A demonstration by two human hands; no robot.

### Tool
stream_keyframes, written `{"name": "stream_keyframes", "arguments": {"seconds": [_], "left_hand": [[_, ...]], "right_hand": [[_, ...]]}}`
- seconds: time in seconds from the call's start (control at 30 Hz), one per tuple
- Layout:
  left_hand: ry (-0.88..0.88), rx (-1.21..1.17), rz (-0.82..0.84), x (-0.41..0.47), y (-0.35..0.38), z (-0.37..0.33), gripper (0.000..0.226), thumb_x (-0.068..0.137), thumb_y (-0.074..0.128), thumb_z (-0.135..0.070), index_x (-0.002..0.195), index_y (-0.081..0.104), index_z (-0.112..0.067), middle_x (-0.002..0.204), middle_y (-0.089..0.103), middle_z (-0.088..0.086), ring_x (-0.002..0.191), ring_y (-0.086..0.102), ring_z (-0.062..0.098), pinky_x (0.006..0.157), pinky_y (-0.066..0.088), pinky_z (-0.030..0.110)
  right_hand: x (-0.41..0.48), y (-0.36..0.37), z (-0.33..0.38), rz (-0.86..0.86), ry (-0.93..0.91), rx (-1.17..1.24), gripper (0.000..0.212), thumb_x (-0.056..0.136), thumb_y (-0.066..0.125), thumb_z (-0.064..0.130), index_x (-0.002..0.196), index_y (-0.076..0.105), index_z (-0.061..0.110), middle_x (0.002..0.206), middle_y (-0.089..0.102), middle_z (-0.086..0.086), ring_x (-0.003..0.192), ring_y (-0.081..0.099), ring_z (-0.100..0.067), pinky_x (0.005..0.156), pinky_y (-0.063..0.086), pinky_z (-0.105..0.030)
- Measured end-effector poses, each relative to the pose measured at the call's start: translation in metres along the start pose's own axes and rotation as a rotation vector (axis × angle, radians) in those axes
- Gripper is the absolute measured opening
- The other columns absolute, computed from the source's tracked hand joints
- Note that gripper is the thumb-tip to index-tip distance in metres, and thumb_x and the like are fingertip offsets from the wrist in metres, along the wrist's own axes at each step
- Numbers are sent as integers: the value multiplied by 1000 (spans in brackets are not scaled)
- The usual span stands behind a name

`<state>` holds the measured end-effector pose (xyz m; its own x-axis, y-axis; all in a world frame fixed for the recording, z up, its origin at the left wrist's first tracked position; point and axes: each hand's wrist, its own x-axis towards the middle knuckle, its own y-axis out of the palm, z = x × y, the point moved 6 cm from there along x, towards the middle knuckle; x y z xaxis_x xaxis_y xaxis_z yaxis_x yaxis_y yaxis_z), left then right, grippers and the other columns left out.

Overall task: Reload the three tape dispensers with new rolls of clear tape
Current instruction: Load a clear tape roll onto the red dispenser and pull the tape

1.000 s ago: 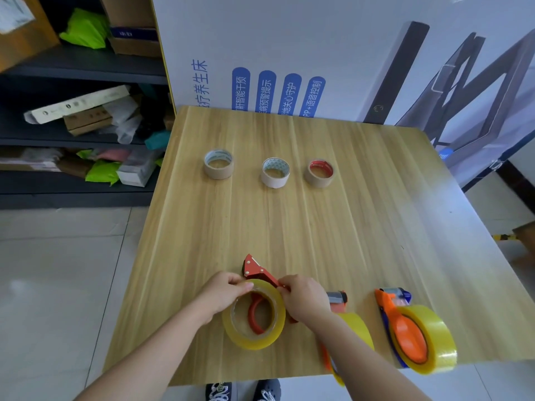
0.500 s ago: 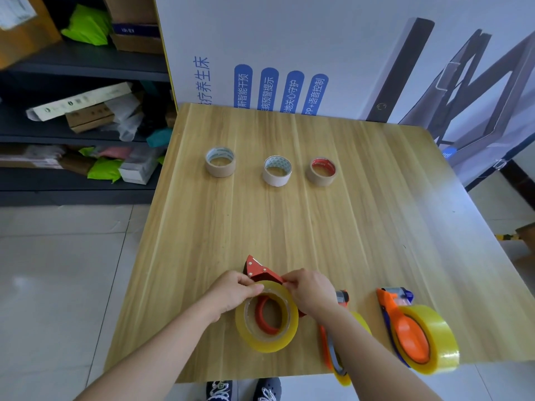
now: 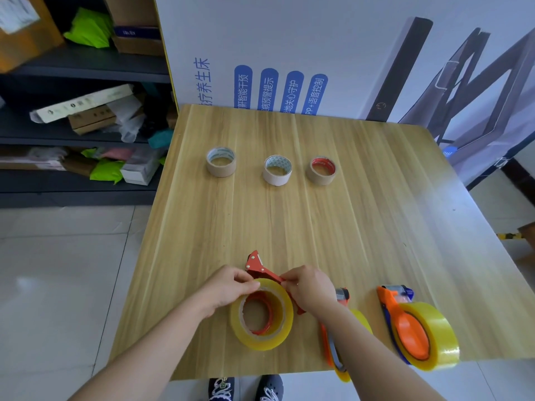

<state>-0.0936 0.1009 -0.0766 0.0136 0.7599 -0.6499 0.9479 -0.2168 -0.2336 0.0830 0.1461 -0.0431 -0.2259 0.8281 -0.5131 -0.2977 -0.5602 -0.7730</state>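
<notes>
A red tape dispenser (image 3: pixel 258 267) lies near the table's front edge with a yellowish clear tape roll (image 3: pixel 262 314) sitting around its red hub. My left hand (image 3: pixel 228 286) pinches the roll's top edge from the left. My right hand (image 3: pixel 311 287) pinches the tape end and the dispenser frame at the roll's upper right. Partly hidden under my right forearm is an orange dispenser (image 3: pixel 333 342) with a roll on it. Further right stands another orange dispenser (image 3: pixel 411 325) with a clear roll (image 3: pixel 434 334) on it.
Three empty cardboard tape cores (image 3: pixel 221 162), (image 3: pixel 277 170), (image 3: pixel 322 170) stand in a row further back on the wooden table (image 3: pixel 362 227). A large printed box stands behind the table. Dark shelves with packages are at the left. My shoes show below the front edge.
The roll has shifted right and settled around the red dispenser's hub. Both hands moved closer together at the roll's top edge.
</notes>
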Motion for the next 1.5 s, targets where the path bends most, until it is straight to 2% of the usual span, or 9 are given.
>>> {"name": "stream_keyframes", "arguments": {"seconds": [0.27,0.43,0.63,0.83,0.93,1.1,1.27,1.37,1.5], "left_hand": [[-3,115,-111,3,0,20,3,86,66,-37,86,69,-36,92,68,-16,95,63,10,78,48,23],[-38,360,-221,6,-11,32,40,87,62,-45,121,64,-25,125,49,0,120,50,21,97,41,31],[-7,210,-200,1,-7,36,30,98,45,-36,90,67,-17,92,68,4,82,58,17,72,42,29],[-45,89,-240,-8,-9,48,40,100,38,-37,77,59,-13,76,58,3,75,55,19,68,40,31],[-76,-127,-264,-15,-14,50,40,97,41,-49,90,69,-20,93,69,0,94,62,20,84,46,34],[-51,-642,-261,-25,-31,36,56,81,38,-71,101,70,-30,96,76,-4,97,67,15,79,50,33],[25,-962,-96,-24,-46,1,88,72,41,-78,124,61,-10,120,65,22,116,59,37,106,38,54],[112,-1146,-63,-31,-63,-29,86,71,57,-67,129,55,-4,121,60,26,119,53,41,109,32,59],[305,-1128,-199,-49,-89,-61,66,74,67,-49,125,57,-8,122,59,23,119,52,40,110,31,59]], "right_hand": [[0,3,2,4,-6,17,24,96,54,29,111,71,31,96,74,1,74,72,-22,73,61,-37],[-1,9,13,-61,-94,-135,29,97,49,27,122,63,26,110,68,-2,99,63,-25,80,55,-36],[-40,44,64,-229,-705,-314,21,84,62,31,88,69,11,91,65,-5,86,57,-27,73,51,-40],[-40,94,57,94,-650,-662,48,84,60,53,96,65,6,94,67,-12,94,53,-30,99,30,-41],[-38,83,64,73,-644,-494,27,86,58,37,90,60,11,89,65,-9,86,56,-28,95,35,-38],[-37,33,81,85,-487,167,27,86,63,33,78,56,8,71,57,-11,63,50,-21,62,39,-38],[-48,-3,101,192,-497,587,21,90,65,21,105,67,7,99,68,-21,84,66,-27,82,55,-47],[-55,-15,112,258,-491,790,30,89,65,17,118,64,6,110,62,-30,93,65,-36,85,55,-57],[-65,-40,130,266,-541,888,38,88,62,17,124,60,6,111,66,-16,101,61,-22,95,51,-44]]}}
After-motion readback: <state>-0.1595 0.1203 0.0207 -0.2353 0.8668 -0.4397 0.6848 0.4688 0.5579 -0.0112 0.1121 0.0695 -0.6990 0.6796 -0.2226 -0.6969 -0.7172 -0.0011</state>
